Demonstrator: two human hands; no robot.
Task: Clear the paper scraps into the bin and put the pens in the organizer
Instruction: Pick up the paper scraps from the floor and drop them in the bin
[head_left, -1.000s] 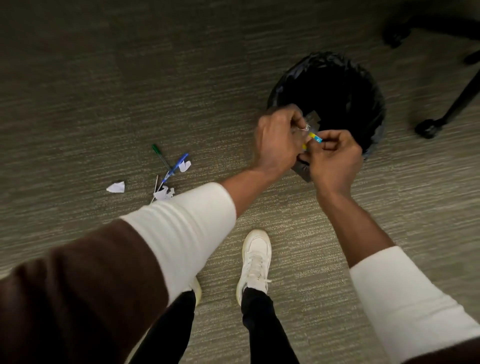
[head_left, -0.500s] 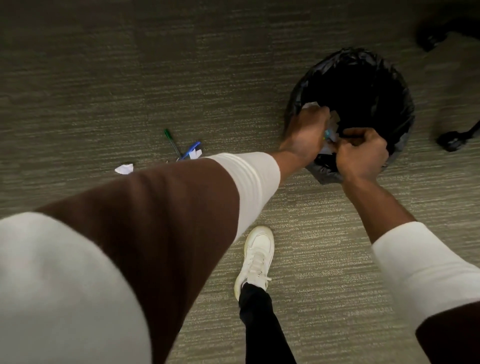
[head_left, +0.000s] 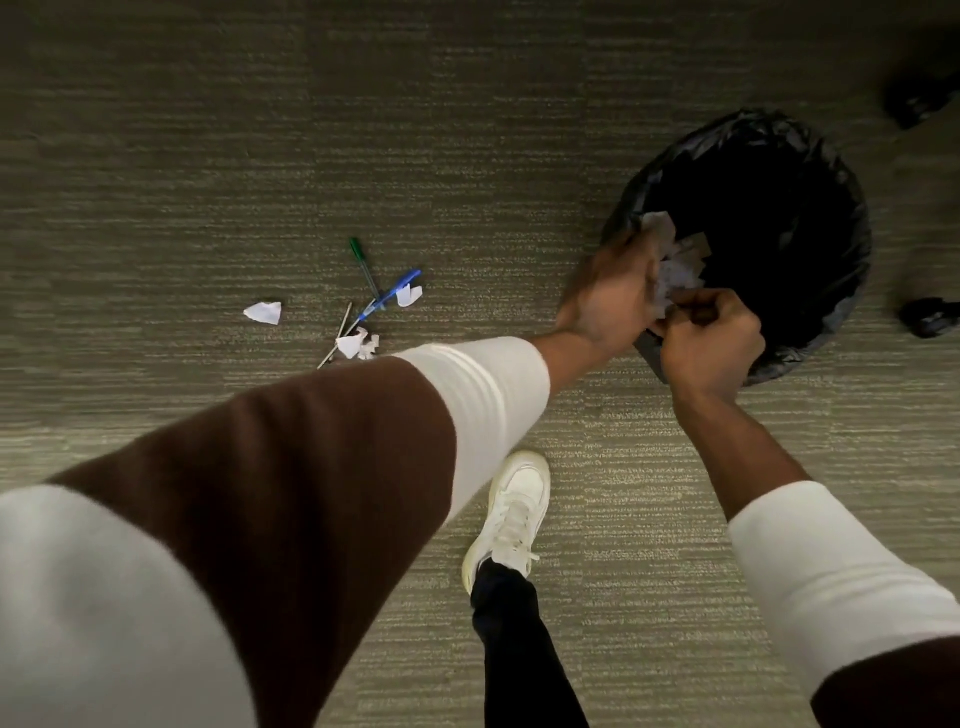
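A round bin (head_left: 841, 218) lined with a black bag stands on the carpet at the right. My left hand (head_left: 608, 301) and my right hand (head_left: 711, 343) meet over its near rim, with a bunch of white paper scraps (head_left: 675, 270) between them above the bin's mouth. My left hand is blurred. On the carpet to the left lie a green pen (head_left: 363, 265), a blue pen (head_left: 389, 296), a thin grey pen (head_left: 337, 332) and loose scraps: one (head_left: 264, 313) far left, one (head_left: 408, 295) by the blue pen, and a crumpled pair (head_left: 357, 345). No organizer is in view.
My white shoe (head_left: 511, 519) and dark trouser leg stand on the carpet below the hands. Black chair castors (head_left: 930, 317) sit right of the bin, and another dark castor (head_left: 919, 98) lies at the top right.
Both hands have moved from just in front of the bin to over its near rim. White scraps now show between the hands above the bin's mouth.
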